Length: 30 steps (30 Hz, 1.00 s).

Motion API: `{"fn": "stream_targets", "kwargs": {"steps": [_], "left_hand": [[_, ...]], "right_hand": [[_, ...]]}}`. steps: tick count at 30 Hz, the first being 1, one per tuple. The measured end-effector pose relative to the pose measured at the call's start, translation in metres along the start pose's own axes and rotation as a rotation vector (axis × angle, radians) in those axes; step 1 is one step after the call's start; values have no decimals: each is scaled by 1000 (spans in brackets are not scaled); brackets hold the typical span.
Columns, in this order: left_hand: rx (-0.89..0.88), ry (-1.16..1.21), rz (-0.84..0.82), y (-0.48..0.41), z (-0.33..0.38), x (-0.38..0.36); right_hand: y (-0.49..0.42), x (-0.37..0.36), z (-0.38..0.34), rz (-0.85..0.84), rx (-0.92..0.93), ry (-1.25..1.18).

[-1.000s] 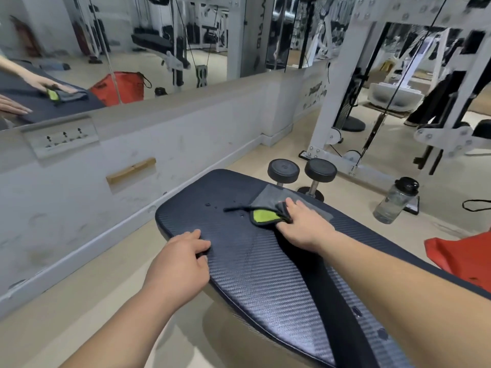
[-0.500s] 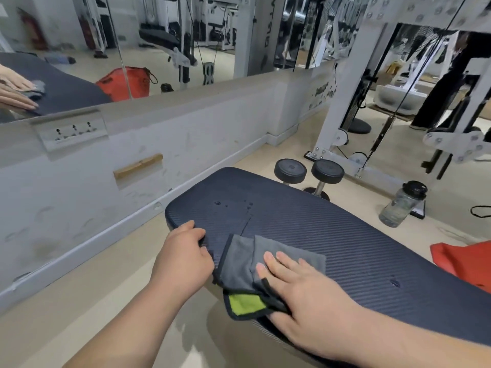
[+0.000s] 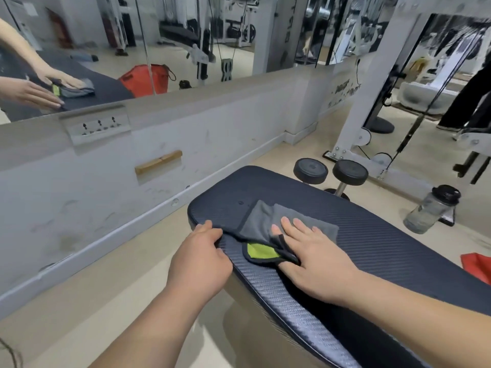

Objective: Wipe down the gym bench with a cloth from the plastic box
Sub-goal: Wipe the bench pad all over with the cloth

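**Cloth flat under the right palm at the far-left end of the bench**

On the dark ribbed pad of the gym bench [image 3: 385, 251], near its rounded far-left end, a grey cloth [image 3: 261, 221] lies spread out, with one corner folded over to show a lime-green underside trimmed in black. The right hand [image 3: 316, 258] lies flat on the cloth, fingers extended and slightly spread, palm pressing down; the thumb is tucked under the folded green corner. It is not clenched round the fabric, only laid on top of it. The left hand [image 3: 199, 261] curls over the near-left edge of the bench, fingertips on the pad surface just beside the cloth's left border, gripping the rim.

Beyond the far end of the bench two black dumbbells [image 3: 330, 172] stand on the floor, and to their right a clear water bottle [image 3: 430, 209] with a black lid. A red bag [image 3: 478, 265] shows at the right edge, behind the bench. Along the left runs a low grey wall topped by a mirror [image 3: 164, 35], in which both hands and the cloth are reflected. The plastic box cannot be made out.
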<state>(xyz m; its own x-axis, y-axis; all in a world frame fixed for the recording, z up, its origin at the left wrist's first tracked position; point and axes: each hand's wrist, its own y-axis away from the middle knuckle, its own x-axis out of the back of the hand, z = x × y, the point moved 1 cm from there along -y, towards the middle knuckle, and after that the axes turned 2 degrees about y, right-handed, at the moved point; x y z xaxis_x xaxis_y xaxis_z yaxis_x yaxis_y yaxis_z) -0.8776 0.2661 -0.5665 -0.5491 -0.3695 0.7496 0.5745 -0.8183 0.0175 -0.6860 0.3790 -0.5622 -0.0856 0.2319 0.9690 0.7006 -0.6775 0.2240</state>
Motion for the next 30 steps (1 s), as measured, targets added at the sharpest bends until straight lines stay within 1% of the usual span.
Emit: {"fn": "stream_targets", "kwargs": {"steps": [3,7,8,12,15,18,20,22,24,26,28,30], "left_hand": [[38,39,43,-3,1,1],[16,23,57,-4,0,-3],[13,26,58,-4,-1,-3],[5,76,41,-3,-6,-1],[5,70,27,-6,-13,-1],[47,71,56,-12,-20,-2],[39,77,85,-14,-19,-3],[-10,89,113,-15,-18,-6],[1,109,133,-16,-16,-7],[46,121,133,-15,-14,-7],[75,124,120,-14,-11,-6],[85,137,107,-13,-11,-6]], "right_hand": [[11,3,-13,-55,106,-24],[-36,20,-11,-69,136,-33],[-57,23,-9,-55,111,-41],[-137,25,-9,12,-106,-86],[-161,18,-15,38,-153,-49],[-143,14,-27,53,-61,-30],[-111,12,-38,45,76,-20],[-71,9,-46,18,214,-19],[-45,6,-41,-17,290,-9],[-47,12,-29,-63,311,-1],[-78,23,-19,-86,277,-31],[-122,34,-8,-70,121,-64]]}}
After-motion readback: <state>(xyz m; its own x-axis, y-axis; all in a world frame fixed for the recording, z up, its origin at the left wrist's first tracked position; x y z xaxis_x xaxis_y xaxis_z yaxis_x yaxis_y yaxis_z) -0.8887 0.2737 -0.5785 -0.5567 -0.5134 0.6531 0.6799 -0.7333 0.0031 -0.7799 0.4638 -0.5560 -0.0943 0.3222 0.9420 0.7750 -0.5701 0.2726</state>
